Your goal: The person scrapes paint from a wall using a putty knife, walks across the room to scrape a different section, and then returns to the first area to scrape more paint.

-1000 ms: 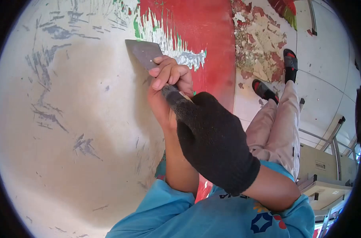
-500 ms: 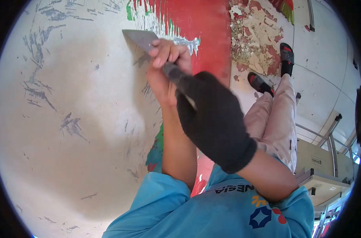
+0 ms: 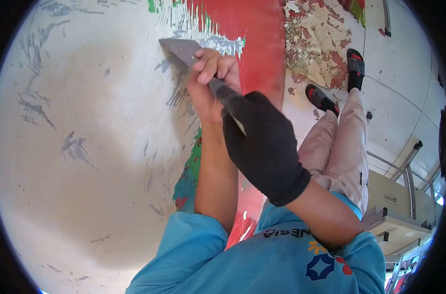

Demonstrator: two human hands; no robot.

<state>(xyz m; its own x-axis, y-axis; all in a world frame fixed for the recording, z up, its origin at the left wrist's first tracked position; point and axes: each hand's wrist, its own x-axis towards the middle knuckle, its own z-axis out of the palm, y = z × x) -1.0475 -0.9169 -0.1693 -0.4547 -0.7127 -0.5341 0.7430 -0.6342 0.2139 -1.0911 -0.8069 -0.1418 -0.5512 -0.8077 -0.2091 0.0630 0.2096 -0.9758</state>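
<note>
Both my hands hold a scraper, its flat metal blade (image 3: 182, 50) lying against the pale wall surface (image 3: 100, 147) near the top. My bare left hand (image 3: 210, 78) is closed around the neck of the scraper, with its fingers near the blade. In a black knit glove, my right hand (image 3: 264, 147) grips the dark handle (image 3: 226, 95) lower down. Just above the blade is a ragged patch of white and grey streaks (image 3: 203, 36) bordering red paint (image 3: 262, 49). The blade's contact edge is partly hard to make out.
Flakes of peeled paint and debris (image 3: 321, 44) lie on the tiled floor (image 3: 394, 68), near my sandalled feet (image 3: 355, 63). A metal-framed bench or table (image 3: 389, 196) stands at the right. Green and teal paint (image 3: 189, 176) shows beside my left forearm.
The scraper and both hands have shifted slightly right in view, while the wall marks have moved left. Both hands keep their hold.
</note>
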